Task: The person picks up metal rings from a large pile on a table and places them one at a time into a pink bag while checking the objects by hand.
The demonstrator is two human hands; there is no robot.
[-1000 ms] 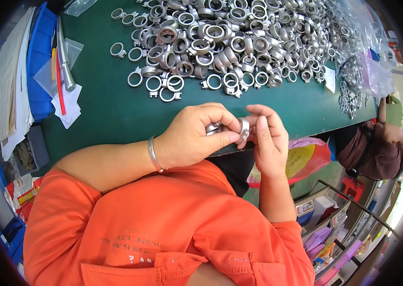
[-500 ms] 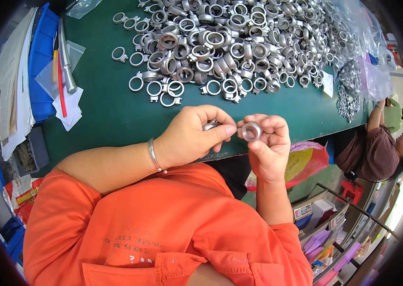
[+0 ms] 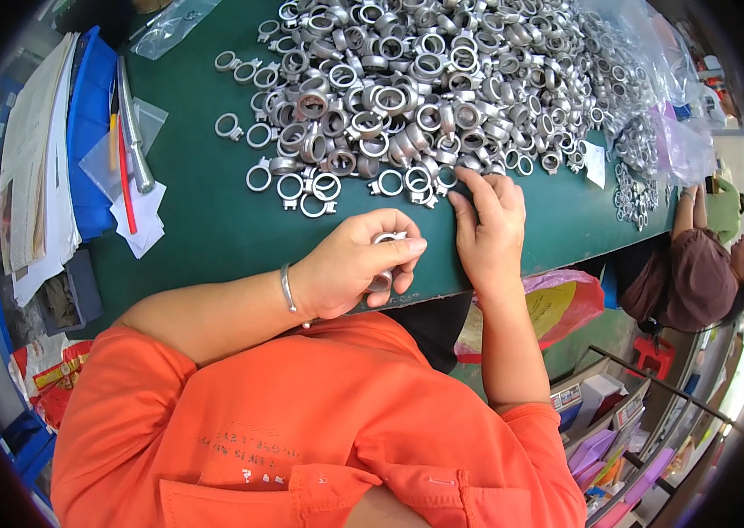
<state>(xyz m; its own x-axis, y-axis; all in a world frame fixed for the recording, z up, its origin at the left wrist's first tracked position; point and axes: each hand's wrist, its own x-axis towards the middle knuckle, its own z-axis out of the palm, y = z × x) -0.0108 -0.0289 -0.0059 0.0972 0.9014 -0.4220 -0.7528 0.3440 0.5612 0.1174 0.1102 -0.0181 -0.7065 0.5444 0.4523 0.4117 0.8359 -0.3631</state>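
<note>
Near the table's front edge, my left hand [image 3: 350,264] is closed around metal ring clamps [image 3: 381,281]; parts of them show between the curled fingers, which hide how many there are. My right hand [image 3: 491,224] reaches to the near edge of a large pile of ring clamps [image 3: 390,99]. Its thumb and forefinger are apart beside a silver ring clamp [image 3: 447,177] at that edge, and I cannot tell whether they touch it. The other fingertips are over the pile's front. Nothing shows gripped in this hand.
The green table [image 3: 183,198] bears the pile. At left stand a blue tray [image 3: 91,132] with papers, a red pen [image 3: 127,189] and a metal rod [image 3: 132,132]. Plastic bags [image 3: 684,145] lie at right, where another person [image 3: 697,277] sits. A pink bag [image 3: 557,304] hangs below the edge.
My right hand has let go of the ring clamp and moved forward to the pile. My left hand keeps its curled grip, now with a ring clamp showing below its fingers.
</note>
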